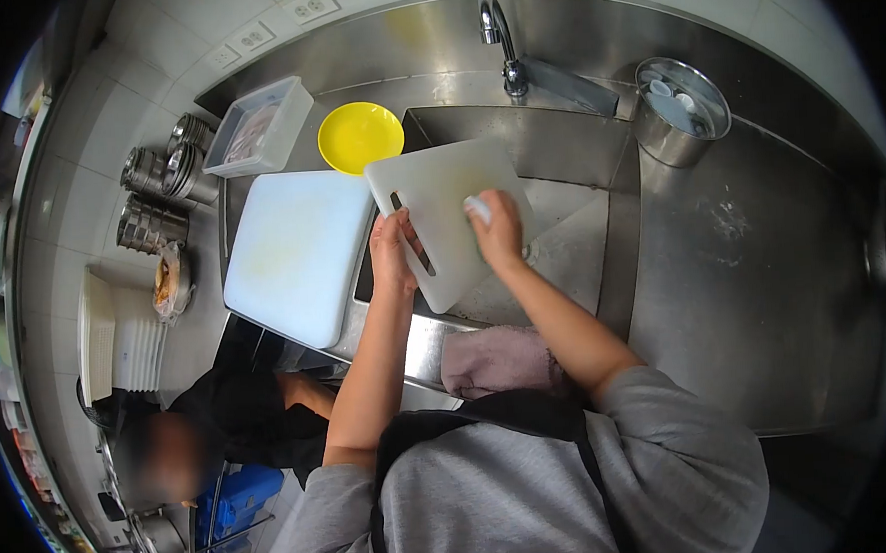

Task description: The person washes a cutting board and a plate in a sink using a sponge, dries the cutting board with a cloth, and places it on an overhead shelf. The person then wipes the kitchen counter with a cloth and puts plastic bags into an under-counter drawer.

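Note:
My left hand [391, 249] grips a white cutting board [436, 182] at its slotted handle, with the fingers at the long opening. The board is tilted over the steel sink [572, 260]. Against the board's face, my right hand [502, 235] is closed on a small white pad [477, 210], mostly hidden by the fingers. A larger white cutting board [297, 254] lies flat to the left of the sink. Behind it sits a yellow plate [361, 138].
A faucet [506, 48] rises behind the sink. To the right stands a steel pot [683, 114] with utensils in liquid. A plastic tub [258, 126] and stacked steel bowls [150, 222] are at left. A towel [498, 361] hangs on the front edge. Another person [260, 416] is at lower left.

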Motion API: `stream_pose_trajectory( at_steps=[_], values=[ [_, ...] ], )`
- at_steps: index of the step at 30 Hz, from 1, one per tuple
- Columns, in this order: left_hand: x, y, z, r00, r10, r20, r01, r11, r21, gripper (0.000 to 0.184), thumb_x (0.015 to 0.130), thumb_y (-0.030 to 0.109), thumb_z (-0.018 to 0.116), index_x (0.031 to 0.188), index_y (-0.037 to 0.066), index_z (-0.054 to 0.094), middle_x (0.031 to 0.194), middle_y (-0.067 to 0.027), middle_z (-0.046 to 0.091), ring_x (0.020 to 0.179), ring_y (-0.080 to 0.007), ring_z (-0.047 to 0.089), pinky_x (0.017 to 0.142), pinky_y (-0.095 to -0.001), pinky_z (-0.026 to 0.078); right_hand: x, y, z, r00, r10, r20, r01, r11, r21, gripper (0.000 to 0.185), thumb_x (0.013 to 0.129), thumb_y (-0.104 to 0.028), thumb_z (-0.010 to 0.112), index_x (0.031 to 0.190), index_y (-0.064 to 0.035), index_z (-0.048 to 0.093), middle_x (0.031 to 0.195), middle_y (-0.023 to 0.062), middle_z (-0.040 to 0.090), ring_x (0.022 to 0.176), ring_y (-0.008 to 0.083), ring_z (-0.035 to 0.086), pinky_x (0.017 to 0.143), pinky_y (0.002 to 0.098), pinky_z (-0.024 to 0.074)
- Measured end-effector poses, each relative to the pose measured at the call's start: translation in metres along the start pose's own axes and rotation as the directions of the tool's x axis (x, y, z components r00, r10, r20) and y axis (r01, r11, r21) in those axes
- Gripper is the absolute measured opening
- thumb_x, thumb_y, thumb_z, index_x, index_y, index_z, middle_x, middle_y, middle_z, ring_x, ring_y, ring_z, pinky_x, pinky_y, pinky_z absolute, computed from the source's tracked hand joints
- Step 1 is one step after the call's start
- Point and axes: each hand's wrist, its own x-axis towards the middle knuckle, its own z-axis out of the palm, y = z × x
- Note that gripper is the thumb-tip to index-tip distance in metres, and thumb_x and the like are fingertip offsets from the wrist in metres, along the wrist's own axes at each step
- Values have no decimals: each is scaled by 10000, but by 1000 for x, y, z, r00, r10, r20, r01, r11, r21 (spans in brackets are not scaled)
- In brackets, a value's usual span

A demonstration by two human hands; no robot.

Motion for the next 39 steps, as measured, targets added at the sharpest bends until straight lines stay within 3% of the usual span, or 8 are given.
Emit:
stream_pose_trajectory(
  at_steps=[1, 7, 13, 17, 25, 28, 34, 39],
  values=[
    [-4, 3, 8, 999, -3, -49, 5, 1000, 24, 126, 760, 162, 491, 867, 95, 483, 619, 44, 440, 543, -54, 448, 492, -201, 412, -5, -10, 1, 994, -106, 32, 105, 994, 40, 231, 736, -190, 586, 874, -39, 479, 845, 131, 514, 844, 330, 480, 707, 405, 394],
    [-12, -1, -9, 999, -53, -2, 53, 998, -38, 72, 751, 151, 498, 809, 108, 495, 582, 52, 418, 511, -48, 426, 458, -188, 377, 52, 58, -3, 933, 355, 59, -336, 918, -209, 184, 757, -93, 485, 940, -83, 499, 889, 153, 564, 845, 343, 528, 704, 398, 416],
    [-11, 3, 3, 997, -65, -48, 66, 998, 9, 49, 742, 146, 498, 769, 116, 470, 581, 49, 413, 494, -46, 406, 465, -189, 401, 36, 4, 5, 978, 111, 177, -93, 990, -107, 201, 699, -74, 540, 894, -90, 492, 877, 150, 564, 843, 351, 526, 709, 418, 425],
    [-18, 1, -1, 996, -91, 10, 91, 996, -27, 59, 735, 152, 504, 740, 126, 452, 572, 50, 398, 482, -47, 391, 450, -190, 395, 77, 76, 0, 936, 345, -70, -351, 901, -256, 206, 735, -81, 467, 935, -95, 510, 801, 157, 592, 763, 355, 563, 657, 429, 445],
    [9, 1, 5, 994, -51, -99, 53, 998, 16, 124, 735, 155, 498, 654, 150, 404, 533, 60, 364, 455, -46, 356, 418, -188, 332, 16, -57, 0, 950, -82, 301, 105, 993, -62, 280, 653, 5, 529, 918, -79, 502, 894, 136, 558, 838, 319, 535, 708, 402, 431],
    [17, 1, -11, 996, -42, -73, 40, 999, -36, 117, 732, 148, 490, 654, 149, 402, 535, 61, 353, 456, -52, 353, 432, -195, 343, -19, -40, -3, 927, -262, 268, 249, 965, 81, 301, 647, 21, 529, 933, -71, 510, 917, 133, 550, 863, 312, 526, 738, 389, 425],
    [2, 8, -24, 998, -57, -6, 56, 989, -138, 81, 728, 125, 479, 698, 123, 404, 588, 44, 389, 500, -55, 383, 483, -210, 401, 41, 96, -7, 951, 297, -90, -310, 909, -279, 282, 690, -5, 510, 966, -62, 509, 974, 142, 530, 934, 309, 493, 771, 384, 415],
    [5, -1, -21, 991, -99, 86, 110, 984, -140, 66, 718, 107, 475, 721, 110, 409, 608, 39, 400, 517, -55, 392, 501, -207, 411, 60, 21, 2, 992, -15, -123, -2, 990, -140, 187, 706, -60, 545, 890, -76, 521, 957, 122, 512, 892, 301, 486, 754, 381, 401]
  ],
)
